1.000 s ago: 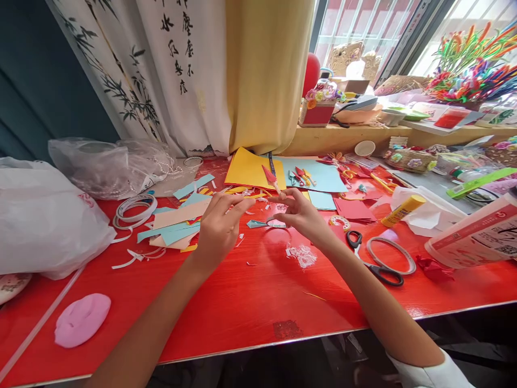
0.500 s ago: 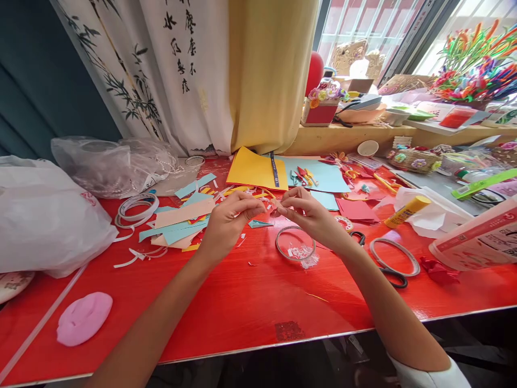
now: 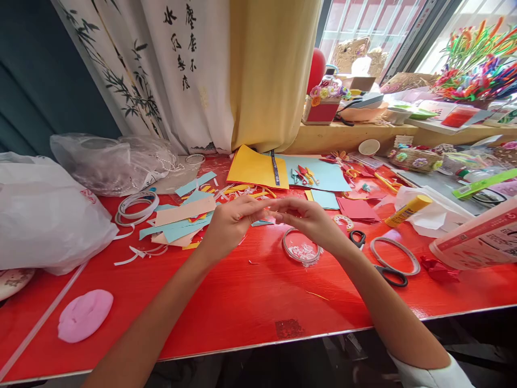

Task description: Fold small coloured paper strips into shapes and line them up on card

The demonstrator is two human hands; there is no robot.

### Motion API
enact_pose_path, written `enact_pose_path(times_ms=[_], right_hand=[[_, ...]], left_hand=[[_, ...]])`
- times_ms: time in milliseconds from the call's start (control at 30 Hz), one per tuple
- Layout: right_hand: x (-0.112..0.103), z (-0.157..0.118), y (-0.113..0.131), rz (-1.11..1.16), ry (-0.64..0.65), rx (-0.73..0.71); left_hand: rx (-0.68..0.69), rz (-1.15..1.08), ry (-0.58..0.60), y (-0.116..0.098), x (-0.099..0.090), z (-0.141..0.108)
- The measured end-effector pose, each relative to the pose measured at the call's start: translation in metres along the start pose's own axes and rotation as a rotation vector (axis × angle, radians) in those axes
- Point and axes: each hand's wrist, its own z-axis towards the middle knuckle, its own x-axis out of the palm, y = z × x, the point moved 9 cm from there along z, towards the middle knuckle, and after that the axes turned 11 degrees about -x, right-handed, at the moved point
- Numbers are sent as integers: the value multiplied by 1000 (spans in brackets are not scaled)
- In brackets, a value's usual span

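Observation:
Above the middle of the red table, my left hand and my right hand meet at the fingertips. Both are closed in a pinch, and whatever lies between the fingers is too small and covered to make out. Just below my right hand, a clear ring-shaped tape roll rests on the table, with small white scraps inside and around it. Left of my left hand lie overlapping light blue and peach paper strips. A bit of blue paper shows behind the fingers.
To the right are black-handled scissors, a tape ring, a yellow glue stick and a pink-white container. White tape rolls, a plastic bag and pink clay lie left. Yellow paper is behind.
My hands have come closer, and the fingers now overlap at the tips. The clear ring sits slightly farther right, with more of the white scraps inside it.

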Motion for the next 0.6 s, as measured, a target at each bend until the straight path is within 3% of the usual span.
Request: enact_pose_path(times_ms=[300,600], right_hand=[[-2,0,5,-59,-35,-27],[0,0,3,-79,-28,-27]], left_hand=[[-137,36,0,12,1,2],[-148,37,0,16,1,3]])
